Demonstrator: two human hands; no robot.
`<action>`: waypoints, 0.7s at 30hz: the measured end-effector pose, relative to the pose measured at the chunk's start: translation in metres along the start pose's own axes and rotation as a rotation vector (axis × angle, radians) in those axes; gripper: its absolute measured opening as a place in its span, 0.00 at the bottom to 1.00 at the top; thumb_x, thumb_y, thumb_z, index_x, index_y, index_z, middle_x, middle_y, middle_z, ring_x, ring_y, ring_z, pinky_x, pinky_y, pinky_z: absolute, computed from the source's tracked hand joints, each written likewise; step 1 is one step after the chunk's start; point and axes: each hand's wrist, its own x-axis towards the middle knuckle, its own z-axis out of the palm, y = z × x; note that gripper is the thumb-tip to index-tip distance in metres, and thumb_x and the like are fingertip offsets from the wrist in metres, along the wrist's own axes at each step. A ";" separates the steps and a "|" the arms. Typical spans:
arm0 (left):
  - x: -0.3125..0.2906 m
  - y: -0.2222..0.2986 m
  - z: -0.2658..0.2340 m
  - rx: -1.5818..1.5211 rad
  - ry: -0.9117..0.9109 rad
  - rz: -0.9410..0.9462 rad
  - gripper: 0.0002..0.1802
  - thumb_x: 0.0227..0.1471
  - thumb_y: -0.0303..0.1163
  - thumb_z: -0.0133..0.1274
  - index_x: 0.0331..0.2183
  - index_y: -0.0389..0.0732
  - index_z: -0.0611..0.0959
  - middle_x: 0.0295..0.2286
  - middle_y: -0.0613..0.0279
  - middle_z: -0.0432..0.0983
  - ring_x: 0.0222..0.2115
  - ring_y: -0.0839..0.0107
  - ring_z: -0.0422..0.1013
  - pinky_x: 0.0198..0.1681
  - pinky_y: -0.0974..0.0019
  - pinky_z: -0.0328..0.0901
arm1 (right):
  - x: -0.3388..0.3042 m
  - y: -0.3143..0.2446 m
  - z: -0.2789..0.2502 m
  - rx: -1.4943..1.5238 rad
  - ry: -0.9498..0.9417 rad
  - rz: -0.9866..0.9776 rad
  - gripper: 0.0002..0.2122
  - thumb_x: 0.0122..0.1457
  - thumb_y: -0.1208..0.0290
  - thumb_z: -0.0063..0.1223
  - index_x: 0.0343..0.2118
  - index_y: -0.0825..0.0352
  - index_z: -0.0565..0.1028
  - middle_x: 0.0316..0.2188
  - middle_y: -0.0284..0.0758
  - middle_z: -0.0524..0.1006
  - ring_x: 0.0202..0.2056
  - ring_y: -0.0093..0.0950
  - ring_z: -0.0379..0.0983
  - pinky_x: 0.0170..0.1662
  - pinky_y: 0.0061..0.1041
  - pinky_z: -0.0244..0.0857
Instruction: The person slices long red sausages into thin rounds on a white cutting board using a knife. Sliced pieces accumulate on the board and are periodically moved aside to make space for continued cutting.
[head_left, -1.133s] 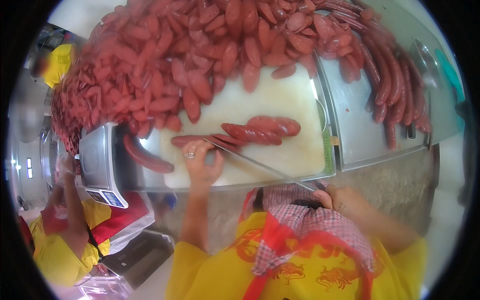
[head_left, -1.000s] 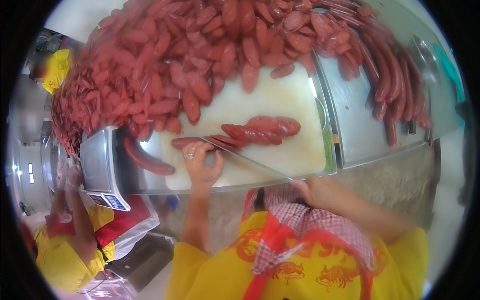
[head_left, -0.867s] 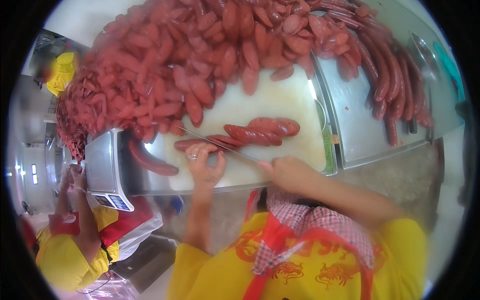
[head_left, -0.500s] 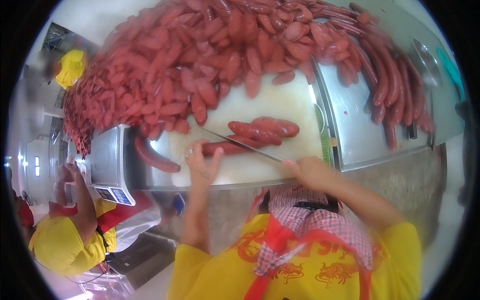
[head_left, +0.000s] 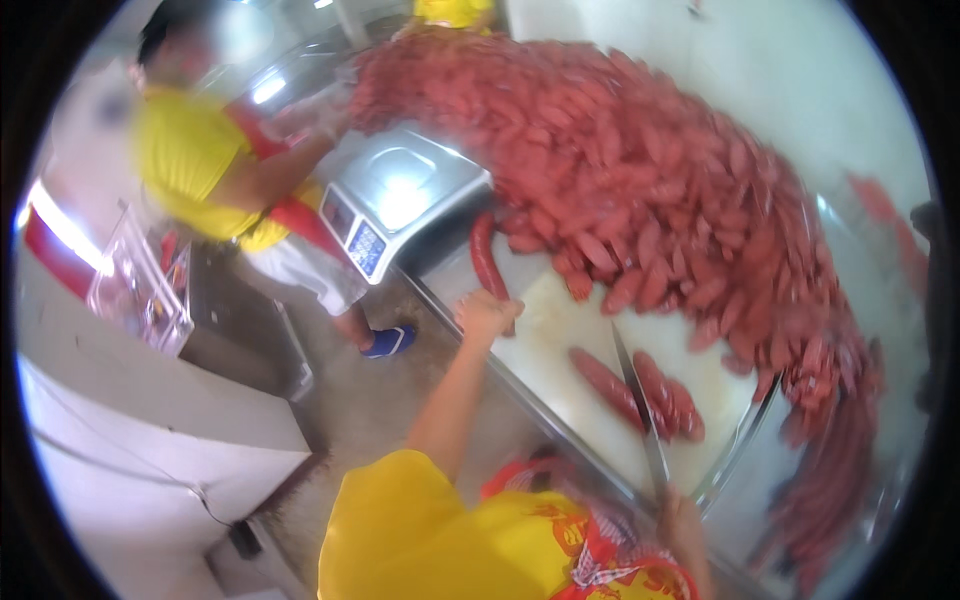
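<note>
My left hand (head_left: pixel 487 315) is closed round the lower part of a curved red sausage (head_left: pixel 485 258) beside the scale, at the left end of the white cutting board (head_left: pixel 535 345). In my right hand (head_left: pixel 683 530), at the near right of the board, is the handle of a long-bladed knife (head_left: pixel 630 375). Its blade lies over the board, pointing away from me, between one whole-looking sausage (head_left: pixel 603 383) on the left and a couple more sausages (head_left: pixel 668 395) on the right. The handle is mostly hidden by my fingers.
A large heap of sliced sausage (head_left: pixel 640 180) covers the far side of the metal table. Long uncut sausages (head_left: pixel 825 490) lie at the right. A digital scale (head_left: pixel 405 190) stands at the left, and a co-worker in a yellow shirt (head_left: pixel 190 150) is beyond it.
The view has swung to the left. My left hand has moved off the sausage on the board and taken hold of the curved one near the scale. The knife stays in my right hand.
</note>
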 end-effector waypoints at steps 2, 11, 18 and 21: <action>-0.003 -0.009 -0.004 -0.414 -0.062 -0.041 0.23 0.35 0.36 0.62 0.32 0.31 0.76 0.22 0.51 0.75 0.20 0.61 0.73 0.24 0.61 0.69 | 0.000 0.001 0.001 0.009 -0.015 0.098 0.34 0.66 0.44 0.29 0.21 0.73 0.76 0.15 0.46 0.74 0.22 0.45 0.73 0.33 0.40 0.67; 0.014 -0.002 -0.077 -1.098 0.295 0.274 0.20 0.39 0.28 0.53 0.36 0.30 0.68 0.17 0.57 0.70 0.12 0.69 0.67 0.12 0.66 0.60 | 0.019 -0.028 0.014 -0.056 0.059 0.148 0.36 0.64 0.41 0.25 0.21 0.71 0.74 0.17 0.45 0.74 0.24 0.45 0.73 0.32 0.45 0.63; 0.135 0.039 -0.119 -0.981 0.640 0.241 0.26 0.41 0.30 0.54 0.41 0.27 0.66 0.23 0.44 0.73 0.16 0.60 0.72 0.16 0.63 0.65 | 0.032 -0.058 0.019 -0.071 0.069 0.157 0.35 0.64 0.41 0.25 0.21 0.71 0.75 0.17 0.44 0.74 0.24 0.44 0.73 0.32 0.44 0.64; 0.175 0.038 -0.135 -0.889 0.620 0.148 0.33 0.41 0.34 0.56 0.45 0.26 0.64 0.33 0.36 0.73 0.30 0.53 0.75 0.31 0.58 0.68 | 0.041 -0.071 0.019 -0.081 0.073 0.165 0.35 0.64 0.41 0.25 0.22 0.71 0.75 0.17 0.44 0.74 0.24 0.43 0.73 0.32 0.43 0.64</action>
